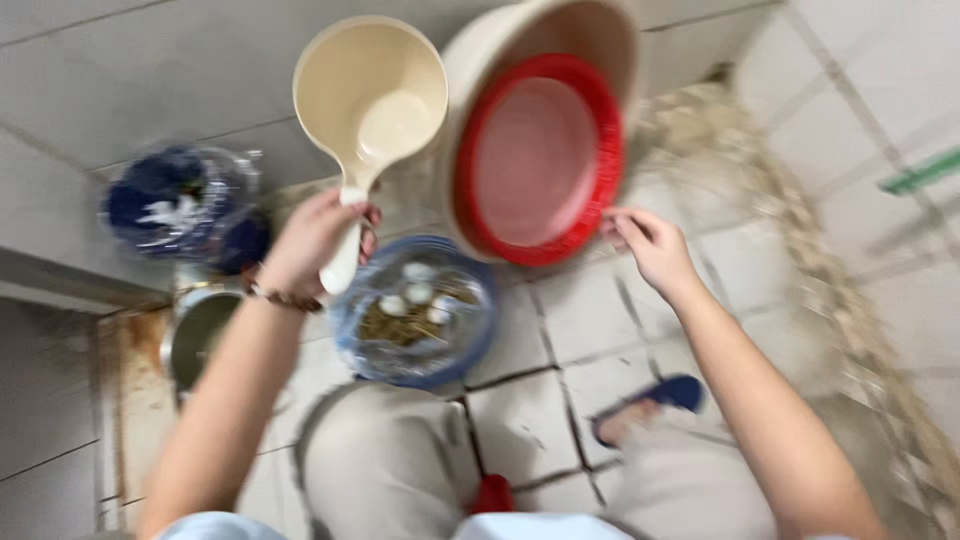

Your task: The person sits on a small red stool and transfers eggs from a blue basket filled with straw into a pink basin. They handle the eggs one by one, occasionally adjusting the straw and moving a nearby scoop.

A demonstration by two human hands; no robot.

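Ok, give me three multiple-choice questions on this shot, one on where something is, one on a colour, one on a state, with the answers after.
1. Where does the clear bowl with white pieces in it sit?
A. on the tiled floor below the scoop
B. inside the red basin
C. on the person's knee

2. What colour is the basin nested in the beige tub?
A. blue
B. red
C. green

3. How does the left hand stand to the cream scoop?
A. open and clear of it
B. flat on its bowl
C. closed round its handle

Answers: 1 A, it rests on the tiles just under the scoop's handle. 2 B, its rim and inside show red. 3 C, the fingers wrap the handle, while the right hand touches the red basin's rim.
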